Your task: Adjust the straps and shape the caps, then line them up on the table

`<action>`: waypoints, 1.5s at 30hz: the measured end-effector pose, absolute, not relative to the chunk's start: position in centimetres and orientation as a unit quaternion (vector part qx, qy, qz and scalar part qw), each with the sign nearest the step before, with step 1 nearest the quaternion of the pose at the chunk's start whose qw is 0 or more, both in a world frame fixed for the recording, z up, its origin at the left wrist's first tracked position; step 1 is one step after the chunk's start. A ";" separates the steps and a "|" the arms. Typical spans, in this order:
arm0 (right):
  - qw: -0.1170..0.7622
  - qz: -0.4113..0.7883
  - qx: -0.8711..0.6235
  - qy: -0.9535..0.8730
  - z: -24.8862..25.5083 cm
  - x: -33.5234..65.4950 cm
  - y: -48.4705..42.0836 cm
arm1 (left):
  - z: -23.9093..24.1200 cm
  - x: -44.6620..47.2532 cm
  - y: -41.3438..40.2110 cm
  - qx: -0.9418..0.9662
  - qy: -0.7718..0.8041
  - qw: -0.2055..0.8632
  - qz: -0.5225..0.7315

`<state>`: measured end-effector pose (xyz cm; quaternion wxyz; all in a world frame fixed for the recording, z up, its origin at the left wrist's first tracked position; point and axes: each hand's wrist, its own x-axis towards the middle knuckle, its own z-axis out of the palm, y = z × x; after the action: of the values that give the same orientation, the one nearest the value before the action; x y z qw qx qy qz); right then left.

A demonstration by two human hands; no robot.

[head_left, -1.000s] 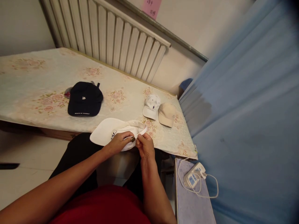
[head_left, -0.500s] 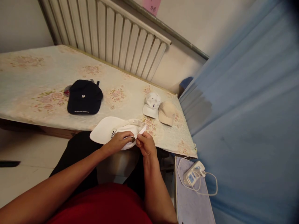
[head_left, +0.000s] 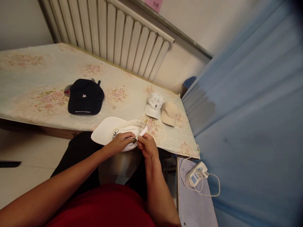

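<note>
Left hand [head_left: 120, 142] gripping white cap [head_left: 129, 128] near its buckle [head_left: 134, 140], right hand [head_left: 148, 145] pinching the strap [head_left: 142, 130], brim [head_left: 104, 130] left of both

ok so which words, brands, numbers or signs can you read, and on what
"BELIEVE ... YOURSELF": brim of dark cap, middle word unclear
"LA", probably: dark cap front
Held white cap: logo too blurred
Pink paper: writing cut off, unreadable
Power strip: markings too small

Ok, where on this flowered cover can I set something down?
The cover is bare well left of the navy cap, and between it and the small white cap, toward the radiator. It's crowded where that white cap neighbours the beige cap, and at front centre, where left hand and right hand hold the larger white cap.
</note>
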<state>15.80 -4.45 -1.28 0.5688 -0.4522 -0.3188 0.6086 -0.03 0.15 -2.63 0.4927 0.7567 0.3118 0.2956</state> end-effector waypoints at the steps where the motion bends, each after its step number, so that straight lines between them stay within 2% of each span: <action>1: 0.567 0.608 -0.455 -0.320 -1.3 15.8 -4.5 | -2.6 0.0 0.1 0.756 0.312 0.495 0.295; 17: 0.592 0.584 -0.480 -0.278 -1.6 15.4 -4.4 | -2.3 0.1 0.1 0.744 0.320 0.510 0.291; 26: 0.569 0.581 -0.481 -0.326 -1.7 15.3 -4.8 | -2.6 0.1 0.0 0.731 0.330 0.530 0.277; 32: 0.613 0.581 -0.471 -0.254 -2.0 15.1 -4.5 | -2.5 0.1 0.1 0.737 0.319 0.525 0.283; 39: 0.583 0.607 -0.460 -0.283 -2.1 15.2 -4.7 | -2.6 0.2 0.0 0.729 0.334 0.531 0.274; 45: 0.604 0.599 -0.463 -0.251 -2.0 15.3 -4.6 | -2.6 0.2 0.1 0.735 0.333 0.524 0.271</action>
<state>15.33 -4.57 -2.03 0.6037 -0.4627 -0.2510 0.5988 0.23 0.06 -2.65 0.5238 0.7354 0.3334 0.2714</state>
